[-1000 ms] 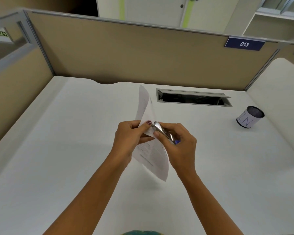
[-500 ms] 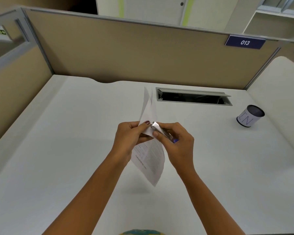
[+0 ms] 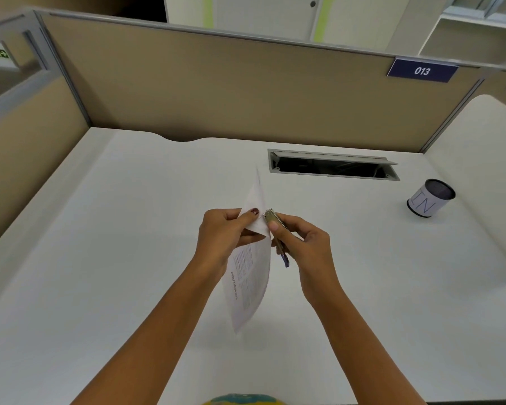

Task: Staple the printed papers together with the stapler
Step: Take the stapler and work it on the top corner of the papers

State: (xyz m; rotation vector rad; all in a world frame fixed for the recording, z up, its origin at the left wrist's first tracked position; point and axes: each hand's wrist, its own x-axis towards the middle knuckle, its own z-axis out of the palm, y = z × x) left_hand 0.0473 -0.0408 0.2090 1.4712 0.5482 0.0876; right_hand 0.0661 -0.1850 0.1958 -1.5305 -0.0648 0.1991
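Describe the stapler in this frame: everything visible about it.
The stapler is small and slim, with a shiny metal top and a blue rear end poking out below the right hand, which grips it in the air above the desk. Its front end meets the upper corner of the printed papers, pinched by the left hand. Whether a staple is in cannot be seen.

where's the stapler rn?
Head view, centre: the stapler is in the right hand, above the desk, its metal nose at the corner of the printed papers held by the left hand.
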